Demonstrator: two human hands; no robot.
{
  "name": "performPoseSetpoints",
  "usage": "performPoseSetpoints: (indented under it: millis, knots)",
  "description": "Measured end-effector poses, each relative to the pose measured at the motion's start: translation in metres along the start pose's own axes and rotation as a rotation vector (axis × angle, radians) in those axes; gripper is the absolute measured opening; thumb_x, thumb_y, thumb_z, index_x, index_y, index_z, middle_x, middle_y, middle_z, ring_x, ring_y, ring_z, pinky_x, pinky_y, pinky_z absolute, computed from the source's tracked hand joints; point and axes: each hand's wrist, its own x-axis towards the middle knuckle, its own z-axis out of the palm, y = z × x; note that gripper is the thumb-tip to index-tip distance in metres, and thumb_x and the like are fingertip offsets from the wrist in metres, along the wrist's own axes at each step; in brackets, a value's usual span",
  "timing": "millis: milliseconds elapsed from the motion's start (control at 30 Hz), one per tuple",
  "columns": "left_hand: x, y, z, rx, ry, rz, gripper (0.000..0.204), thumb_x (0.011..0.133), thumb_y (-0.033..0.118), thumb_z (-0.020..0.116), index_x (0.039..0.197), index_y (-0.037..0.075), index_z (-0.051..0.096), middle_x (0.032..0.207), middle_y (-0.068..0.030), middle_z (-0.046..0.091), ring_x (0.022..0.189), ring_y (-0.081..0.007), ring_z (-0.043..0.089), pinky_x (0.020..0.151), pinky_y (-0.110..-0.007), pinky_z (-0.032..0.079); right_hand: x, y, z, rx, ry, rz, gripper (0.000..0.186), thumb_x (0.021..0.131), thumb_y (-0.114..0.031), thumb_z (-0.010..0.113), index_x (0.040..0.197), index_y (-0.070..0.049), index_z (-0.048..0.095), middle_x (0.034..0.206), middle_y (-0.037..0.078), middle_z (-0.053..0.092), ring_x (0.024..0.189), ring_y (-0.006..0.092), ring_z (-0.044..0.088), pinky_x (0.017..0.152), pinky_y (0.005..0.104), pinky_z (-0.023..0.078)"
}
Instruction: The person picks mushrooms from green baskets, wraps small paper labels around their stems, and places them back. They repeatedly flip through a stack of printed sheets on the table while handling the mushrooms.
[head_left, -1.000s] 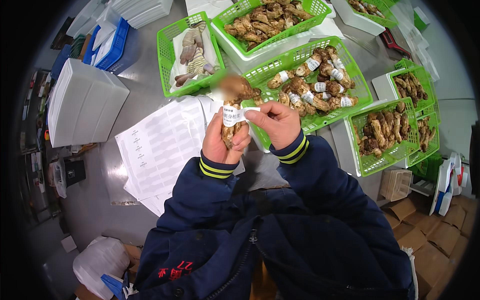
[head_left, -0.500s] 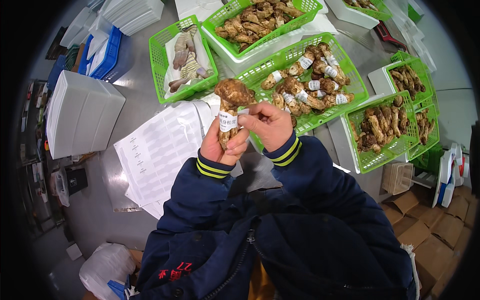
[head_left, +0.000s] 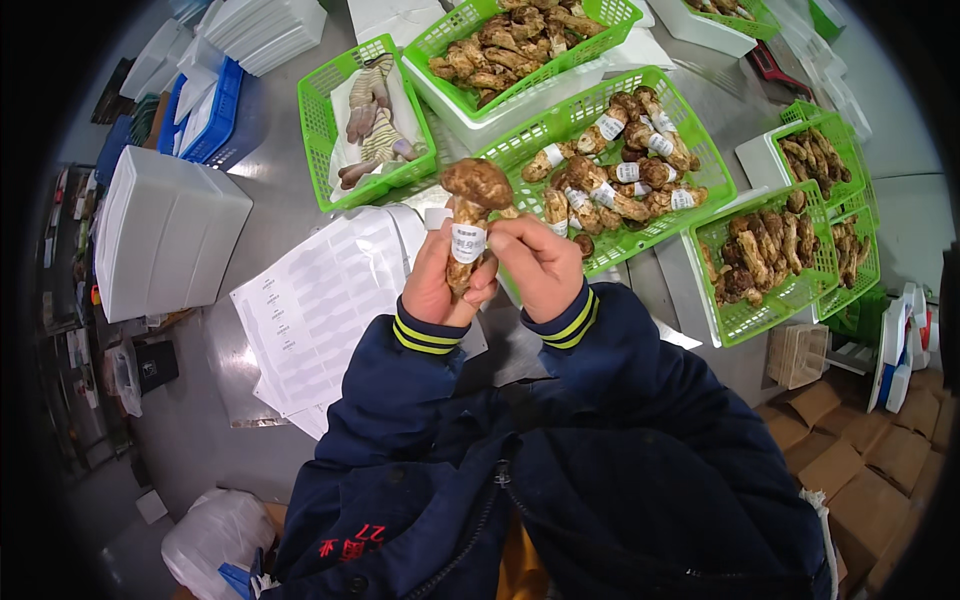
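Observation:
Upright in my left hand (head_left: 432,282) is a large brown mushroom (head_left: 477,184), its thick stem gripped in closed fingers and its cap on top. Around the stem runs a white paper label (head_left: 466,243), lying nearly flat against it. My right hand (head_left: 541,262) is closed, with thumb and fingertips pinched at the label's right edge; its other fingers are curled in. Just beyond the hands, a green basket (head_left: 705,118) holds several mushrooms with the same white labels. Sheets of labels (head_left: 330,290) lie on the metal table to the left of my hands.
A green basket (head_left: 304,110) with striped gloves stands at the far left, another basket (head_left: 625,22) of unlabelled mushrooms at the back. Smaller mushroom baskets (head_left: 745,325) crowd the right. White foam boxes (head_left: 170,235) and a blue crate (head_left: 222,115) stand left; cardboard (head_left: 870,480) lies lower right.
The label's right end, which stuck out toward my right fingers, now lies closer round the stem. Both hands and the mushroom have shifted slightly, the mushroom a little to the right.

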Motion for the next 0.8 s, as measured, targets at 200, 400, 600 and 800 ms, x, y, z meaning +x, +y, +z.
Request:
performPoseSetpoints:
  millis: [200, 400, 600, 800]
  knots:
    - [0.005, -0.001, 0.012, 0.487, 0.1, 0.4, 0.044, 0.091, 0.018, 0.045, 0.13, 0.001, 0.032, 0.088, -0.0046, 0.047, 0.064, -0.0072, 0.043, 0.049, -0.021, 0.034, -0.004, 0.008, 0.011, 0.327, -0.08, 0.203, 0.044, 0.079, -0.005, 0.064, 0.119, 0.005, 0.048, 0.066, -0.003, 0.044, 0.061, 0.0048, 0.043, 0.056, 0.0185, 0.036]
    - [0.005, -0.01, 0.008, 0.453, 0.159, 0.442, 0.036, 0.086, 0.014, 0.056, 0.118, 0.0, 0.045, 0.091, -0.0026, 0.05, 0.073, -0.0058, 0.046, 0.059, -0.02, 0.038, -0.004, 0.015, 0.014, 0.351, -0.009, 0.198, 0.028, 0.075, -0.003, 0.067, 0.099, 0.0, 0.054, 0.071, -0.006, 0.04, 0.064, 0.0028, 0.037, 0.056, 0.0172, 0.032]
    - [-0.004, -0.001, 0.005, 0.594, 0.159, 0.524, 0.013, 0.085, 0.007, 0.056, 0.094, -0.001, 0.055, 0.081, -0.0031, 0.056, 0.067, -0.0067, 0.049, 0.057, -0.021, 0.039, -0.002, 0.018, 0.01, 0.259, -0.048, 0.148, 0.033, 0.077, 0.0, 0.064, 0.108, 0.001, 0.052, 0.08, -0.002, 0.046, 0.07, 0.0044, 0.041, 0.062, 0.0179, 0.034]
    - [-0.008, 0.008, 0.012, 0.666, 0.179, 0.491, 0.013, 0.084, 0.005, 0.058, 0.095, -0.002, 0.054, 0.078, -0.0041, 0.055, 0.063, -0.0077, 0.05, 0.055, -0.021, 0.041, 0.0, 0.013, 0.012, 0.152, -0.027, 0.11, 0.018, 0.077, 0.005, 0.061, 0.092, 0.002, 0.052, 0.079, -0.001, 0.045, 0.073, 0.0057, 0.044, 0.064, 0.0208, 0.038]
